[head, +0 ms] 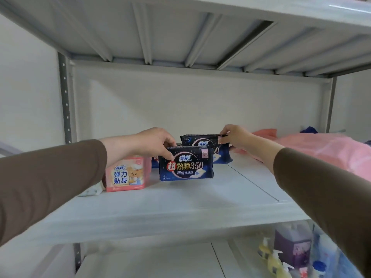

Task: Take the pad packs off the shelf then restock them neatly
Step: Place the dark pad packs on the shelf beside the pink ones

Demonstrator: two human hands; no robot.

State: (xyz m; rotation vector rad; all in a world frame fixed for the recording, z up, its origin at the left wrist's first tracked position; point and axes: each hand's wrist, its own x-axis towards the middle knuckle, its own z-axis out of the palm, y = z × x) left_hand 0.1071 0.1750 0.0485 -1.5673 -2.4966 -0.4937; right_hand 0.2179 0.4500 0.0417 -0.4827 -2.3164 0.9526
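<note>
Pad packs on a white shelf [180, 207]: a pink pack [126, 174] stands below my left wrist; my left hand [148, 142] pinches the front navy pack [185, 167] by its top edge; behind it, my right hand [233, 137] pinches the rear navy pack [200, 141].

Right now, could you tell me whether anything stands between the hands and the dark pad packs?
Nothing does: the left hand already pinches the front dark pack, and the right hand pinches the rear dark pack.
</note>
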